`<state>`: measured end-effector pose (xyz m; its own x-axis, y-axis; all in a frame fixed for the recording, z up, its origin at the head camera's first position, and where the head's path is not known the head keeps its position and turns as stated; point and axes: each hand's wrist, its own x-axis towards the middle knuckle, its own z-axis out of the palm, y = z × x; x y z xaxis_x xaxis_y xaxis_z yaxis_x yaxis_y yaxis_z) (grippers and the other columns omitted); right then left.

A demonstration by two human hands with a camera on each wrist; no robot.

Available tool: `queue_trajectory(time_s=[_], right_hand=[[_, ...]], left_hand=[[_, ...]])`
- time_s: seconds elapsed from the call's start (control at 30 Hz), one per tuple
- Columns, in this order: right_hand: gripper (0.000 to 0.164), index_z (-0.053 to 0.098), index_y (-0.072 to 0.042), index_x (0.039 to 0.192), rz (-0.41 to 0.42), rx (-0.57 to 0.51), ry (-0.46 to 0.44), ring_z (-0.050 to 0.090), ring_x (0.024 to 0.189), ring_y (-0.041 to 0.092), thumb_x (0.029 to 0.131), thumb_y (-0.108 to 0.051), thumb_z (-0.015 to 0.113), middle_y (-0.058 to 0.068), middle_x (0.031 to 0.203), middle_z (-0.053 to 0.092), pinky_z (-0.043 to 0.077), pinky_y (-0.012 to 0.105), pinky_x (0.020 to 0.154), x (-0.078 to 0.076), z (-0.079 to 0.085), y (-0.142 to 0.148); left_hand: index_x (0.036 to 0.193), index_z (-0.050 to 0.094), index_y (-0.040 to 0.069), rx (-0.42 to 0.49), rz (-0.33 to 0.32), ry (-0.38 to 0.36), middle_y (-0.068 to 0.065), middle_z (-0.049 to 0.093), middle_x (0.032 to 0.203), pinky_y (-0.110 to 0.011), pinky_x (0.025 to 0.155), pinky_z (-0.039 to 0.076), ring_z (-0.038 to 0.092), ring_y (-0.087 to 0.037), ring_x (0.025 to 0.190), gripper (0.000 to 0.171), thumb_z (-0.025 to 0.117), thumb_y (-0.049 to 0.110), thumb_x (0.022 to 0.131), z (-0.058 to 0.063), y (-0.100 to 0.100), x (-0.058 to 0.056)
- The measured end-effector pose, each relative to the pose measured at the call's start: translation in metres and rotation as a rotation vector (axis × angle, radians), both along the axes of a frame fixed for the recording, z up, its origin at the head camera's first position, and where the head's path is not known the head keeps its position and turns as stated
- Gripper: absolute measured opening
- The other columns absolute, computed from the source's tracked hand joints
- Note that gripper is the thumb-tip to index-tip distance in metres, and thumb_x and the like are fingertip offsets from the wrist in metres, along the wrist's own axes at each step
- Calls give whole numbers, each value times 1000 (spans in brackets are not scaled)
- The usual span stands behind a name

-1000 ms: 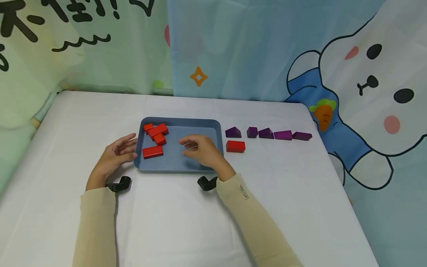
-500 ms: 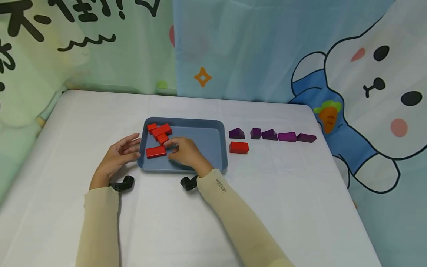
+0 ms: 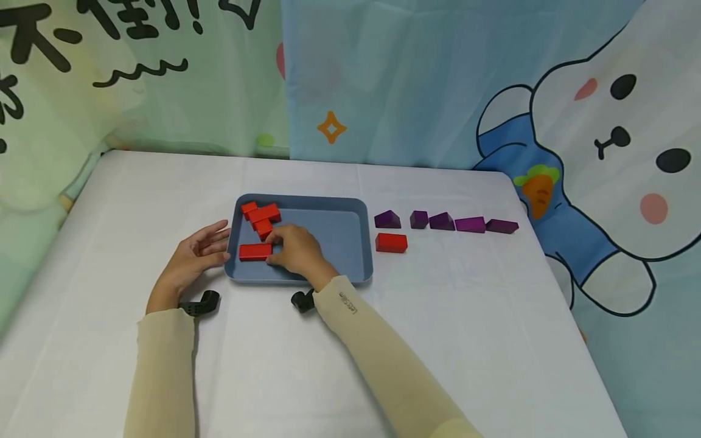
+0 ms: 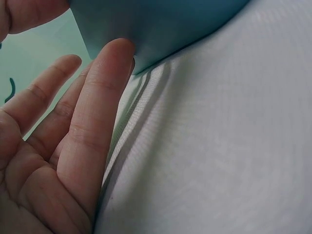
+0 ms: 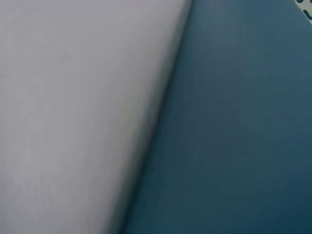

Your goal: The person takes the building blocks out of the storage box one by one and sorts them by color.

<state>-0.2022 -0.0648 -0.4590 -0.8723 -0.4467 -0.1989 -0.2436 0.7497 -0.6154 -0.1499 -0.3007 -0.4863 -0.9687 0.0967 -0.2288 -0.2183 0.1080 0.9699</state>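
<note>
A pale green and blue curtain [image 3: 383,91] filled the top of the head view. Bold black characters [image 3: 142,30] ran across its upper left, cut by the frame's edge; only an exclamation mark read clearly, with a wavy line [image 3: 139,72] below. Under the curtain the white surface [image 3: 263,365] spread over most of the lower frame. A printed rabbit [image 3: 577,140] in blue, with an orange carrot [image 3: 538,196], took up the right side.

Two beige sleeves, left sleeve [image 3: 161,371] and right sleeve [image 3: 378,347], rose from the bottom edge; the right one bore a short dark word [image 3: 348,303] too small to read surely.

The blue-grey tray [image 3: 334,243] sat at the middle of the frame. The hands were apart: the left hand [image 3: 191,258] had its fingers extended at the tray's left edge, while the right hand [image 3: 298,250], inside the tray, pinched the right end of the lower red block [image 3: 254,252]. A black device was on each wrist.

That block lay in the tray's lower left, below three more red blocks [image 3: 265,214] clustered at its upper left. Right of the tray lay another red block [image 3: 391,243], and above it a row of five purple blocks [image 3: 442,221].
</note>
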Motion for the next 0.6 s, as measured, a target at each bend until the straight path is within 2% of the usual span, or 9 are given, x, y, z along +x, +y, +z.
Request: queue_trajectory(time_s=[0.23, 0.4, 0.6], right_hand=[[30, 77, -4, 122, -10, -145, -34, 70, 100, 24, 94, -9, 85, 12, 116, 75, 57, 31, 89, 2, 0, 19], [29, 78, -1, 120, -17, -249, -49, 73, 99, 25, 92, -5, 85, 14, 110, 77, 59, 28, 88, 2, 2, 35], [31, 77, 3, 121, -39, -386, -66, 73, 100, 28, 91, 0, 84, 18, 112, 77, 62, 28, 88, 3, 8, 59]], left_hand=[[167, 33, -2, 16, -3, 6, -31, 40, 166, -14, 92, 55, 63, 10, 109, 79, 69, -6, 97, -1, 2, 0], [167, 34, -4, 18, -5, 18, -32, 40, 166, -15, 90, 56, 64, 9, 109, 79, 69, -7, 96, -1, 1, 0], [167, 33, -4, 10, -4, 19, -32, 40, 166, -15, 91, 56, 63, 9, 109, 79, 69, -6, 97, -1, 2, 1]])
